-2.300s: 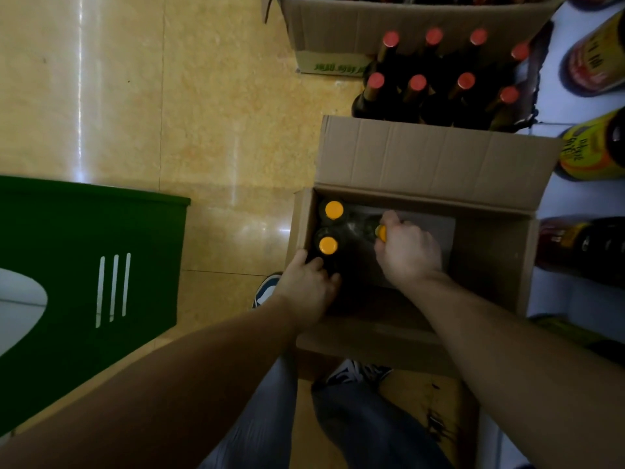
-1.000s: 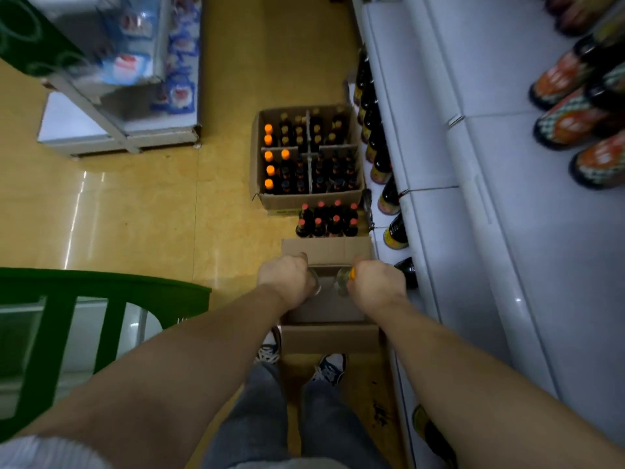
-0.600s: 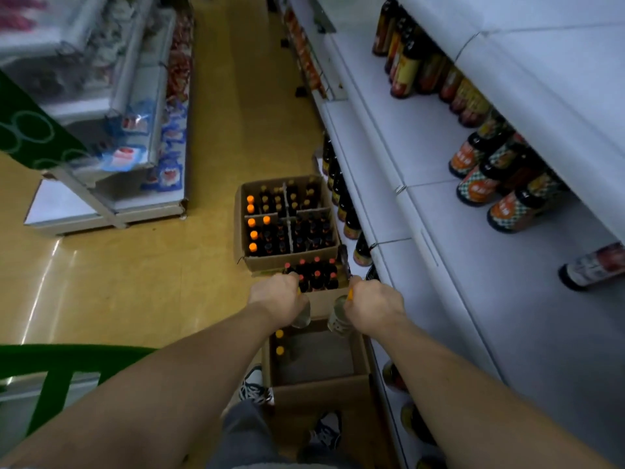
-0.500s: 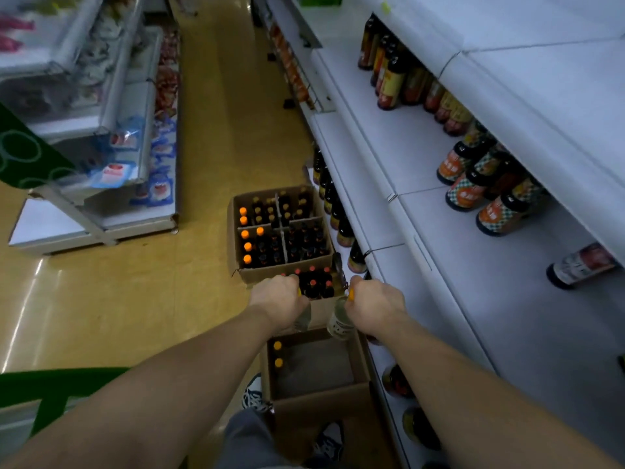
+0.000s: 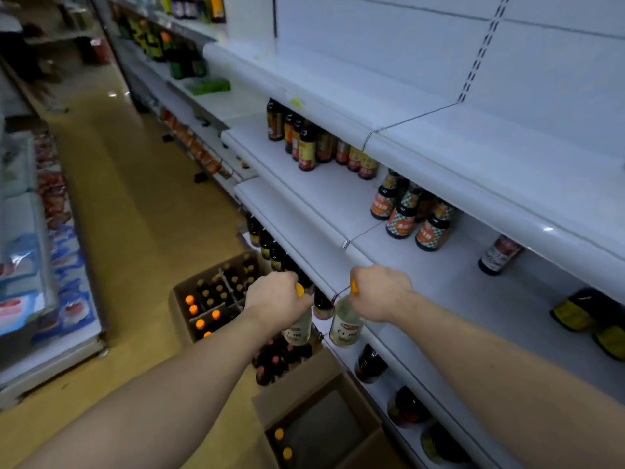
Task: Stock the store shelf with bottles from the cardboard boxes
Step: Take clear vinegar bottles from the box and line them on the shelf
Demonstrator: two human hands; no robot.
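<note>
Left hand (image 5: 275, 299) and right hand (image 5: 378, 294) each gripped a clear bottle (image 5: 345, 328) by its neck, fingers curled tight, hanging clear of the box (image 5: 324, 377); level with the shelf (image 5: 422, 289) edge, probably for placing.

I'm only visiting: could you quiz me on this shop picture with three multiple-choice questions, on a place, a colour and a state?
1. Where are the two clear bottles? A. in a basket B. one in the left hand, one in the right hand C. on a chair
2. What colour are their caps? A. green B. blue C. orange
3. The nearest cardboard box is: A. open B. taped shut C. crushed flat
Answers: B, fingers curl round each neck; C, orange shows above both fists; A, its inside shows from above.
</note>
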